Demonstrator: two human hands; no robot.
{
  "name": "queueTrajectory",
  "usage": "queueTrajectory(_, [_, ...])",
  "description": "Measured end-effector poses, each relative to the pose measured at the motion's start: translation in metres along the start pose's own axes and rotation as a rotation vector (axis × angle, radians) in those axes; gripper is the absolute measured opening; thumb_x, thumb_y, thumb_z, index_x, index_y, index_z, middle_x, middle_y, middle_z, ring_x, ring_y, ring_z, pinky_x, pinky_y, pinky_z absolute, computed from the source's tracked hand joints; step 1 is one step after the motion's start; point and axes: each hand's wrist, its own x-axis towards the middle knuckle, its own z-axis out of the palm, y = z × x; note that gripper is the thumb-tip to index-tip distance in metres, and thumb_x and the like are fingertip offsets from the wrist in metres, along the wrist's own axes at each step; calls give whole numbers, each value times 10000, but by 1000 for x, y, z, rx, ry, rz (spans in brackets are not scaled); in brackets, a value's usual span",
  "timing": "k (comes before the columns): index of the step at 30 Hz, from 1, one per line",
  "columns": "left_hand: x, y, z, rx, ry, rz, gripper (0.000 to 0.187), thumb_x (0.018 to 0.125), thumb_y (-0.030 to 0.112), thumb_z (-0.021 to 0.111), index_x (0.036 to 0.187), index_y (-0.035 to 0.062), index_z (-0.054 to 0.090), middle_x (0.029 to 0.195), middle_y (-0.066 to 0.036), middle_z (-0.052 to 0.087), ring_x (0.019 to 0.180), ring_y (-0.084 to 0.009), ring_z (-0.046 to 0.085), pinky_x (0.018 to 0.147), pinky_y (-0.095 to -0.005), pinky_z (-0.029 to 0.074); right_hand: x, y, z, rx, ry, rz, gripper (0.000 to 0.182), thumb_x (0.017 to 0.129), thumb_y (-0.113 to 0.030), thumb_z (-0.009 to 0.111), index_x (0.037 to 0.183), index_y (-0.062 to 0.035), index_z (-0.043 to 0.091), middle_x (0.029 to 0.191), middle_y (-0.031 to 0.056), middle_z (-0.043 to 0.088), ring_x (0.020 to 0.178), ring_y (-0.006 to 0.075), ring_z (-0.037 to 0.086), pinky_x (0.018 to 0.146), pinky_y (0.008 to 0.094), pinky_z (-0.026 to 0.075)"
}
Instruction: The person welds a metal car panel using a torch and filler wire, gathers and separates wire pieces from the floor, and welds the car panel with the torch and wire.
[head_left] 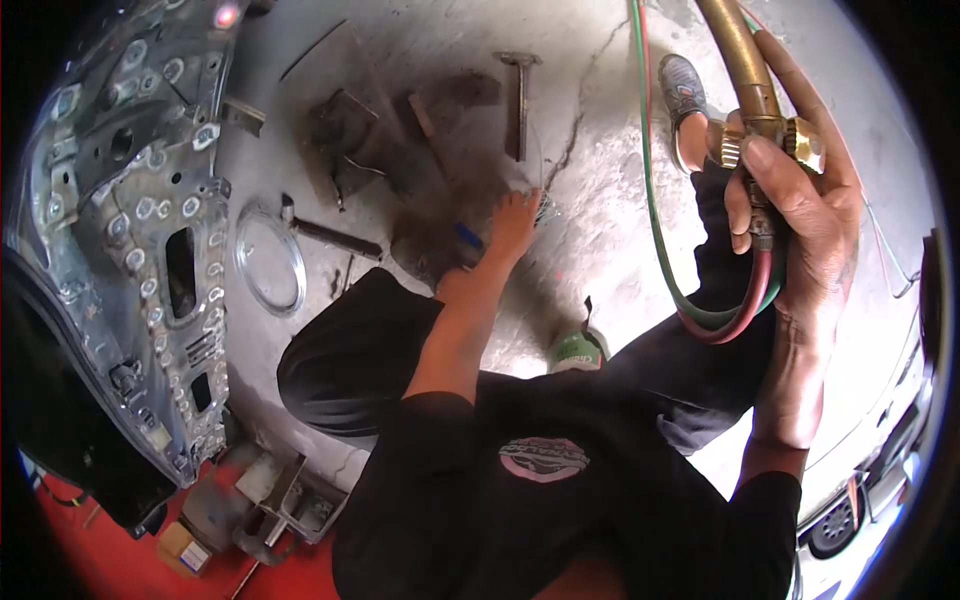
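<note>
My right hand (800,195) is wrapped round the handle of a brass gas torch (757,100) with ridged valve knobs, held up at the right. A red hose (738,318) and a green hose (652,195) run from its lower end in a loop. Down at the floor, my left hand (514,222) has its fingers bent onto a small bundle of thin wire (546,208). A hammer (521,100) lies just beyond those fingers. Near the left wrist is a small blue object (467,236).
A bare metal car body panel (180,230) stands at the left. Another hammer (340,240), a ring of coiled wire (270,262) and dark metal scraps (345,140) lie on the concrete. A green container (578,348) stands between my legs. Tools and a small box (183,548) sit on red at lower left.
</note>
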Motion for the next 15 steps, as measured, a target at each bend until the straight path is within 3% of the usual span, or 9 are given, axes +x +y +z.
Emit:
queueTrajectory(4, [-9, -10, 0, 93, -38, 28, 605, 930, 183, 682, 1514, 156, 522, 1269, -188, 599, 1183, -383, 589, 908, -574, 501, 1, 2, 6, 96, -11, 34, 731, 922, -123, 722, 1565, 75, 437, 965, 152, 704, 550, 107, 628, 490, 211, 504])
queueTrajectory(6, [-20, -4, -17, 90, 54, -27, 548, 943, 148, 612, 1485, 147, 534, 1243, -185, 610, 1135, -386, 611, 894, -568, 499, -1, 1, 4, 108, -38, 30, 687, 940, -93, 703, 1558, 71, 451, 891, 124, 705, 545, 100, 613, 495, 216, 498])
queueTrajectory(8, [-23, 3, -16, 97, 60, -71, 503, 945, 142, 591, 1446, 139, 550, 1231, -187, 616, 1100, -394, 629, 881, -566, 500, -2, 4, 7, 155, 2, 21, 676, 898, -135, 778, 1502, 52, 539, 861, 89, 696, 557, 119, 630, 484, 246, 492])
queueTrajectory(10, [-18, 0, 7, 120, -22, -117, 464, 937, 166, 620, 1397, 132, 570, 1234, -193, 618, 1079, -405, 644, 870, -566, 503, -3, 1, 8, 155, -29, 20, 668, 898, -128, 773, 1505, 36, 546, 850, 86, 691, 565, 119, 636, 497, 251, 498])
queueTrajectory(13, [-16, 11, -6, 82, -246, -34, 450, 916, 198, 657, 1348, 109, 568, 1192, -200, 633, 1049, -395, 668, 853, -572, 505, -4, 3, 5, 118, -22, 44, 666, 902, -133, 761, 1509, 36, 543, 836, 87, 693, 567, 120, 630, 521, 263, 497])
queueTrajectory(15, [-24, 25, -30, -65, -122, 82, 434, 902, 198, 652, 1315, 83, 589, 1170, -206, 656, 1048, -382, 670, 839, -560, 514, -5, 6, 4, 108, -26, 36, 664, 904, -138, 756, 1510, 32, 544, 824, 83, 693, 569, 120, 627, 529, 266, 493])
